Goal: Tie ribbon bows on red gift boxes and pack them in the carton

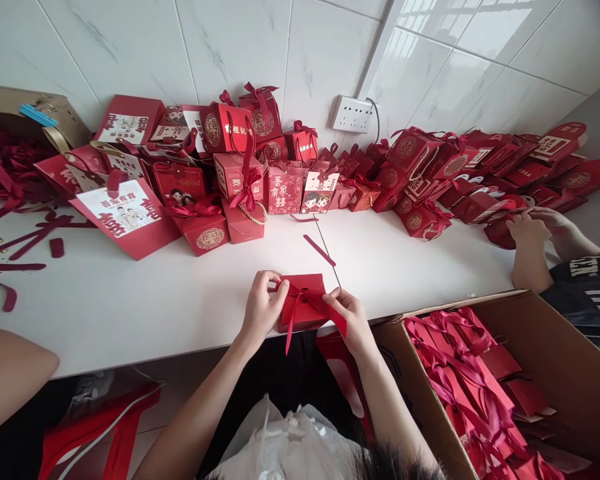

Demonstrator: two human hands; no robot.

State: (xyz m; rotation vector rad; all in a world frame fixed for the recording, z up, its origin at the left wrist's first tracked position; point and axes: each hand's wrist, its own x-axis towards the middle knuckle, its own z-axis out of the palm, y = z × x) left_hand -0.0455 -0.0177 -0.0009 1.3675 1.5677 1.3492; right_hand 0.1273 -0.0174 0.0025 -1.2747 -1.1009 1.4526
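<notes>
A small red gift box sits at the front edge of the white table, right before me. Across its top runs a red ribbon, crossed or knotted in the middle, with one tail hanging down over the front. My left hand pinches the ribbon at the box's left side, thumb against fingers. On the right side, my right hand pinches another part of the ribbon between thumb and fingers. A loose ribbon strip lies on the table just beyond the box.
Red gift boxes crowd along the tiled wall. A cardboard box at my right holds several ribboned red boxes. Another person's hands work at the far right. Someone's bare limb shows at the left. Ribbon scraps lie on the table's left.
</notes>
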